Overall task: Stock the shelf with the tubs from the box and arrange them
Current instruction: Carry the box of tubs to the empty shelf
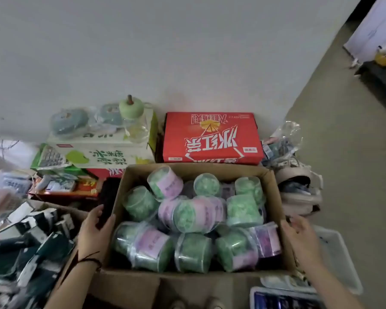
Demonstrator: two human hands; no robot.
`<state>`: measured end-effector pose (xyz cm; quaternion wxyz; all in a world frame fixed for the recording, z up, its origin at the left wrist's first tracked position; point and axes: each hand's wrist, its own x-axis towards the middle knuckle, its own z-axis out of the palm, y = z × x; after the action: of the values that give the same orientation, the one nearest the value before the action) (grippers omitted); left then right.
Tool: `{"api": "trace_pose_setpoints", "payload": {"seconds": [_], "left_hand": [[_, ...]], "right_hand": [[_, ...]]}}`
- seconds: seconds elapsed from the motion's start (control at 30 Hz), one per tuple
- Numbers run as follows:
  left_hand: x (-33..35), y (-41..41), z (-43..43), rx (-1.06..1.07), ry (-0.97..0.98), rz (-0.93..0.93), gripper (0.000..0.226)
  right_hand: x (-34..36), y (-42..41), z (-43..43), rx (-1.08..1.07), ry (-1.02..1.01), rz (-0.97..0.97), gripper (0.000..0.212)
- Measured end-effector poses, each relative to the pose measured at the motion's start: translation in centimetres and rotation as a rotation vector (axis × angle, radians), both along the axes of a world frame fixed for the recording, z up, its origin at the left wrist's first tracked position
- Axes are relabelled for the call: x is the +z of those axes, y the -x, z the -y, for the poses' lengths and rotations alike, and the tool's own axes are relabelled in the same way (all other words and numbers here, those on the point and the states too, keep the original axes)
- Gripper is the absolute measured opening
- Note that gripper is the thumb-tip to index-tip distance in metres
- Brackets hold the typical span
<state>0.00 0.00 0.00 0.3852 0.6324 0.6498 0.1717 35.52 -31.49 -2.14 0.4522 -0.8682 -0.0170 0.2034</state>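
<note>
An open cardboard box (274, 197) stands on the floor below me, filled with several clear round tubs (187, 216) of green contents with pink and purple labels, lying at all angles. My left hand (94, 228) grips the box's left wall, thumb on the inside of the rim and fingers outside. At the box's right wall is my right hand (301, 233), its fingers curved against the outside of the cardboard. No shelf is in view.
A red carton (212, 139) and a green-and-white carton (94, 155) with wrapped goods and a green-lidded jar (134, 119) stand behind the box against the wall. Dark packaged goods (31, 248) pile at the left. A white crate (334, 259) sits at the right; bare floor runs further right.
</note>
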Motion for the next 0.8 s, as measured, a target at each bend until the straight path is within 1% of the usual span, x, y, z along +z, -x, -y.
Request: {"api": "trace_pose_setpoints", "payload": {"seconds": [0.07,0.17,0.27,0.37,0.47,0.57,0.7,0.8], "left_hand": [[-1.4,-0.8,-1.4,0.033,0.0,0.003,0.053],[-3.5,-1.7,-3.5,-0.007,0.016,0.012,0.057],[-5.3,-1.9,-4.5,-0.095,0.051,-0.039,0.058],[-7.0,-1.8,-5.1,-0.173,0.081,-0.093,0.059],[-7.9,-1.5,-5.4,-0.18,0.068,-0.149,0.058],[-8.2,-1.5,-5.8,-0.206,0.051,-0.178,0.057],[-8.3,-1.8,-6.4,-0.252,-0.024,-0.197,0.052],[-8.1,-1.7,-6.0,-0.28,-0.059,-0.178,0.052]], "right_hand": [[-1.3,-1.5,-1.3,0.01,0.025,0.042,0.044],[-3.1,-3.6,-2.9,0.075,0.045,0.106,0.045],[-4.9,-5.0,-2.9,0.139,0.119,0.123,0.044],[-6.4,-5.9,-2.7,0.19,0.204,0.118,0.055],[-7.2,-6.1,-2.2,0.198,0.266,0.104,0.063],[-6.6,-6.2,-2.5,0.229,0.265,0.099,0.062],[-6.2,-6.4,-2.6,0.25,0.248,0.132,0.059],[-6.1,-6.3,-2.5,0.233,0.199,0.136,0.067]]}}
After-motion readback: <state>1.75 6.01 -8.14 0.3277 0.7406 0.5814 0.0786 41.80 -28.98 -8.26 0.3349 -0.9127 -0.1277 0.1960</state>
